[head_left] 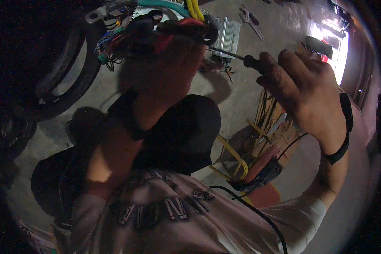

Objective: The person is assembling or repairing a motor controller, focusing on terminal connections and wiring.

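Observation:
My right hand (307, 86) grips the dark handle of a screwdriver (250, 62), its thin metal shaft pointing left. The tip ends beside my left hand (171, 70), which is in deep shadow. Those left fingers are closed around something dark and red among the cables; its kind is hard to make out. Just right of that hand lies a silver finned metal box (228, 36), with loose wires at its lower end. Thick yellow cables (193, 10) and a teal cable (167, 5) run above the left hand. A bundle of thin coloured wires (107, 48) hangs to its left.
An adjustable wrench or pliers (254, 25) lies on the grey floor beyond the finned box. Flattened cardboard (285, 139) and a yellow strap or tube (235, 154) are by my right side. A dark tyre-like ring (78, 84) stands at the left. Bright light enters at upper right.

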